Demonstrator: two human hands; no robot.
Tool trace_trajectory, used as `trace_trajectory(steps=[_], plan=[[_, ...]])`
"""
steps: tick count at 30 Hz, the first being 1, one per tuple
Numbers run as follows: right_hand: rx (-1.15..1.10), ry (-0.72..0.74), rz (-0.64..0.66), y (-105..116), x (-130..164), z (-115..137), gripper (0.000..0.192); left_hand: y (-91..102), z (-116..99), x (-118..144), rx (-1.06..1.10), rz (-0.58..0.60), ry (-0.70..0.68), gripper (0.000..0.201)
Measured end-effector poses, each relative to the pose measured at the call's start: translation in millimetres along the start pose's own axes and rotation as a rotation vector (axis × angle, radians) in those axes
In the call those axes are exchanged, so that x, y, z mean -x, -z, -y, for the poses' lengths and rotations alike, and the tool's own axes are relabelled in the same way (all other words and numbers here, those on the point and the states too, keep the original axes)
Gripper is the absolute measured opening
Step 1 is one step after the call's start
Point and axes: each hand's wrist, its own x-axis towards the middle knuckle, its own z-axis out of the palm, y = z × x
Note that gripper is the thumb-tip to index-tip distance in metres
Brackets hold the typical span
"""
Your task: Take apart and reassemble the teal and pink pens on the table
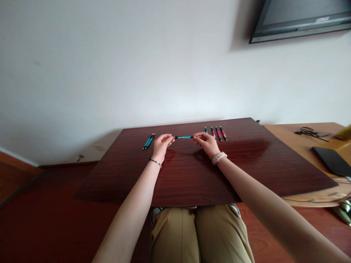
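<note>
Now gripping the blue pen at both ends, left hand and right hand pinched shut on it just above the dark table, between two blue pens and the red pens; best kept level, pulled straight apart.

A: Held pen?
B: Teal barrel, black ends.
A: Pens at left?
B: Teal and black.
A: Pens at right?
B: Red and black.
A: Table?
B: Dark reddish woodgrain.
</note>
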Motion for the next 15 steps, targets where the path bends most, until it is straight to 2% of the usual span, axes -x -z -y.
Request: trace_trajectory(steps=[15], plan=[[-0.007, 0.007, 0.012, -0.7, 1.6, 4.6, 0.044, -1.8, -0.6, 2.3, -0.028, 0.02, -0.006, 0.039]])
